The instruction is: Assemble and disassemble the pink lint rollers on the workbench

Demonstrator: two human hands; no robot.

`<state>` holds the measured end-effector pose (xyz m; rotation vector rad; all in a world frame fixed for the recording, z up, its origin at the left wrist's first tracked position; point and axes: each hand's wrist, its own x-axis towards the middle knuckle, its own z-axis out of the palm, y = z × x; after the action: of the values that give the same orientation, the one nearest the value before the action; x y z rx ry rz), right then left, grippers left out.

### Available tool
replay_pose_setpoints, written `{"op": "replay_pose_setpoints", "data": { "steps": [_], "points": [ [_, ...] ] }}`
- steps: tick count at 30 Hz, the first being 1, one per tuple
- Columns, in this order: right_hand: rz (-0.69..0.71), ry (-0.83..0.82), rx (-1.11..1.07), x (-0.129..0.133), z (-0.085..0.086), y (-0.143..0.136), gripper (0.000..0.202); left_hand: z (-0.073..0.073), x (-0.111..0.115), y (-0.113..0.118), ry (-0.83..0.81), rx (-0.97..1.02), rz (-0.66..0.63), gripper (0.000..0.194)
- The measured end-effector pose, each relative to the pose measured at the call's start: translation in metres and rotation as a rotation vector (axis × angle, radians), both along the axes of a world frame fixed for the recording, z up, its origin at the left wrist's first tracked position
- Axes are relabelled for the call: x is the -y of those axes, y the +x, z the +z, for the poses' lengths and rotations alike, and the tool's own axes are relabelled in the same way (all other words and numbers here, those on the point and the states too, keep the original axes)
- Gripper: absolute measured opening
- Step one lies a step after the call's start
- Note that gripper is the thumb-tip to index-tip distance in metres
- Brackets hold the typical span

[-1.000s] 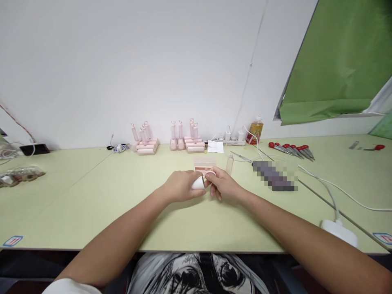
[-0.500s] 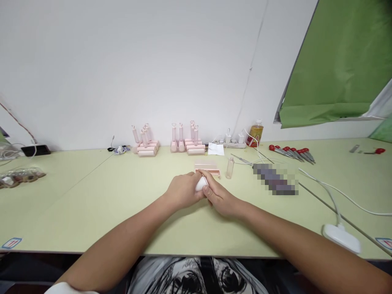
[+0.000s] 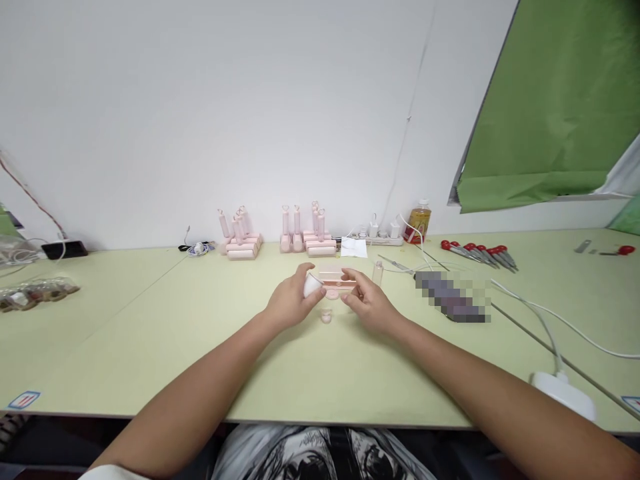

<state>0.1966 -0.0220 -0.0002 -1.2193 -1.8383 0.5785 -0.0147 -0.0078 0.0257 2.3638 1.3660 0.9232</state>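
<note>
My left hand [image 3: 293, 298] is closed around a white roll [image 3: 313, 285], held tilted above the table with one round end showing. My right hand [image 3: 367, 299] is apart from it, its thumb and fingers spread and nothing between them. Between the two hands a flat pink disc [image 3: 332, 294] lies on the table. Nearer to me stands a small pale pink cap-like piece [image 3: 326, 316]. Just beyond the hands is a pink half-case with a clear cover [image 3: 336, 275], partly hidden by my right fingers. Behind my right hand stands a translucent pink tube [image 3: 377, 272].
Several pink lint rollers [image 3: 243, 253] stand in groups along the wall. A paper slip [image 3: 354, 247], a power strip [image 3: 385, 240] and a drink bottle [image 3: 419, 221] are at the back. Red-ended tools [image 3: 480, 252], a blurred dark object [image 3: 450, 297] and a white charger [image 3: 564, 395] lie right.
My hands have drawn apart; the right let go of the white roll, which stays in the left. The pink disc and small cap-like piece now show between them.
</note>
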Motion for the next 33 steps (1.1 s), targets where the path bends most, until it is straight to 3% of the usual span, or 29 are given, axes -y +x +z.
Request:
{"op": "replay_pose_setpoints", "data": {
  "steps": [5,11,16,21,26,33],
  "points": [
    [0.014,0.023,0.081,0.007,0.004,-0.006,0.049,0.000,-0.005,-0.004,0.014,0.189,-0.106,0.057],
    [0.015,0.038,0.283,-0.003,-0.004,-0.004,0.041,0.001,-0.009,-0.010,-0.072,0.345,-0.175,0.031],
    [0.123,0.020,0.524,-0.011,-0.012,-0.004,0.044,0.002,-0.012,-0.009,-0.270,0.641,-0.232,0.036],
    [0.034,-0.016,0.609,-0.008,-0.012,-0.004,0.022,0.005,-0.018,-0.006,-0.501,1.070,-0.205,0.035],
    [0.029,-0.038,0.602,-0.008,-0.008,-0.002,0.020,0.009,-0.021,-0.007,-0.710,1.172,-0.149,0.033],
    [0.020,-0.032,0.608,-0.009,-0.001,0.002,0.008,0.005,-0.025,-0.006,-0.622,1.301,-0.228,0.038]
  ]
}}
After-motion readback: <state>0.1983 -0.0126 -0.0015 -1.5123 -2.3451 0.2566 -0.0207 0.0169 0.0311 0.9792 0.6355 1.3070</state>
